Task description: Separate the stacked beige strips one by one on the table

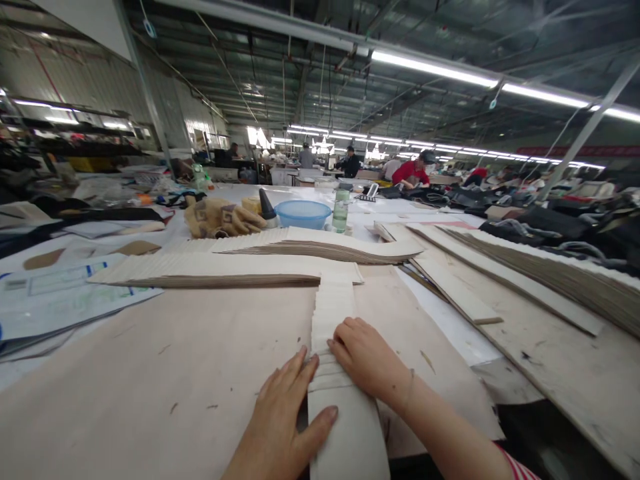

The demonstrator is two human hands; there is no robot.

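A row of overlapping off-white strips (350, 430), perhaps card or stiff fabric, runs away from me down the middle of the table. My left hand (283, 413) lies along its left edge, fingers stretched out and thumb spread over the top strip. Opposite it, my right hand (373, 360) bends its fingers over the strips from the right side, its fingertips pressed together on them. Beyond my hands, the row's far end meets a fanned stack of similar strips (240, 267) lying crosswise. Behind that lies another curved stack (325, 241).
A brown paper sheet (150, 360) covers the near table. More strip stacks (505, 267) lie at right on a board (565, 373). Farther back are a blue basin (303, 213), a bottle (341, 210), a patterned cloth (220, 217) and a person in red (413, 173). A plastic bag (60, 293) lies left.
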